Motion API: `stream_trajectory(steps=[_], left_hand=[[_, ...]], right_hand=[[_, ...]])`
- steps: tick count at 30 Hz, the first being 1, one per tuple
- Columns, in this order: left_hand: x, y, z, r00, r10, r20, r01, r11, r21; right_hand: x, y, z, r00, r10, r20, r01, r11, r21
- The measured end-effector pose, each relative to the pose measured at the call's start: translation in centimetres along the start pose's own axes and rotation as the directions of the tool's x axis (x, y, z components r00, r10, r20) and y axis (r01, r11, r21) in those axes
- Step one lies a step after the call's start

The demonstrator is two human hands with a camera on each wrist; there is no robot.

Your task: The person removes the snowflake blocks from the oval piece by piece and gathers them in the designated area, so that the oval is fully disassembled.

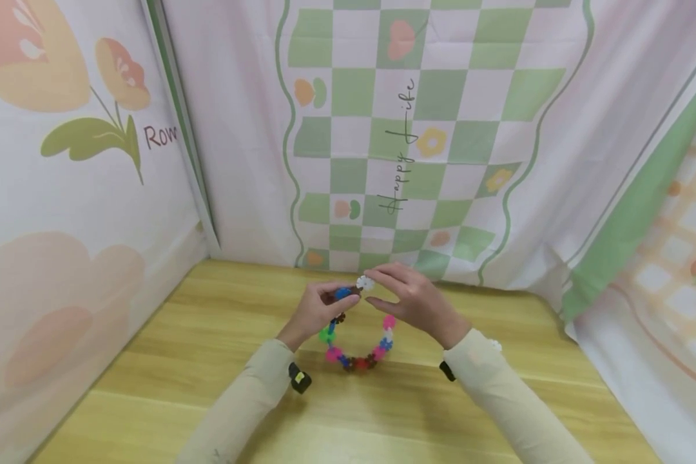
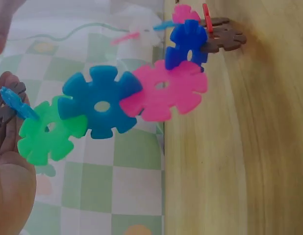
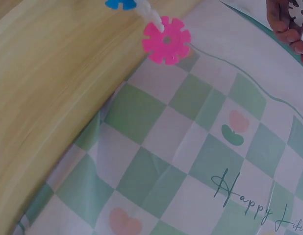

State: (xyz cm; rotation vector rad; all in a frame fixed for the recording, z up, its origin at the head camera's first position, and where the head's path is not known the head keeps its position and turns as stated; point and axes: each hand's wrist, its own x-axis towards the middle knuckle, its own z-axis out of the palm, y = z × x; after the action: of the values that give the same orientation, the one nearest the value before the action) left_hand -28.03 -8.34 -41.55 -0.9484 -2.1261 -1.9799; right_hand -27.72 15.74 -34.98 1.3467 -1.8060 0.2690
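Observation:
A chain of colourful snowflake-shaped plastic discs point(image 1: 334, 354) hangs in a loop from my left hand point(image 1: 319, 309), bent round toward the right. The left fingers and thumb pinch its upper end, near a blue disc point(image 1: 342, 293) and a brown one. At that end a white disc point(image 1: 365, 283) stands up between the hands. My right hand point(image 1: 408, 299) has its fingertips right at the white disc's edge, the thumb apart below. Green point(image 2: 51, 132), blue and pink discs interlock in the left wrist view. A pink disc point(image 3: 166, 40) forms the loop's free end.
Beneath the hands is a wood-grain table point(image 1: 168, 393). Printed cloth point(image 1: 400, 142) with green checks hangs behind its far edge, and more cloth hangs at both sides. A small white piece point(image 1: 495, 345) shows beside the right sleeve.

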Motion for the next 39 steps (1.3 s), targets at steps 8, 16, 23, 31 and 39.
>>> stream_trajectory(steps=[8,16,23,31,39], left_hand=[[0.3,0.2,-0.4,0.999,0.028,-0.019,-0.027,0.999,0.028],[0.3,0.7,-0.8,0.999,-0.012,-0.031,0.011,1.000,-0.017],[0.1,0.8,-1.1,0.999,-0.027,-0.035,0.026,0.999,-0.036],[0.5,1.1,-1.3,0.998,-0.041,-0.048,0.039,0.998,-0.049],[-0.5,0.7,-3.0,0.979,-0.146,-0.144,0.143,0.989,-0.033]], right_hand=[[0.6,-0.3,0.8,1.000,0.003,-0.007,-0.003,1.000,-0.017],[1.0,-0.4,1.3,0.999,0.022,-0.043,-0.023,0.999,-0.031],[0.8,-0.5,1.6,0.998,0.041,-0.046,-0.041,0.999,-0.001],[0.8,0.3,1.4,0.994,0.067,-0.085,-0.064,0.997,0.038],[-2.7,4.6,-2.4,0.948,0.283,-0.147,-0.285,0.959,0.007]])
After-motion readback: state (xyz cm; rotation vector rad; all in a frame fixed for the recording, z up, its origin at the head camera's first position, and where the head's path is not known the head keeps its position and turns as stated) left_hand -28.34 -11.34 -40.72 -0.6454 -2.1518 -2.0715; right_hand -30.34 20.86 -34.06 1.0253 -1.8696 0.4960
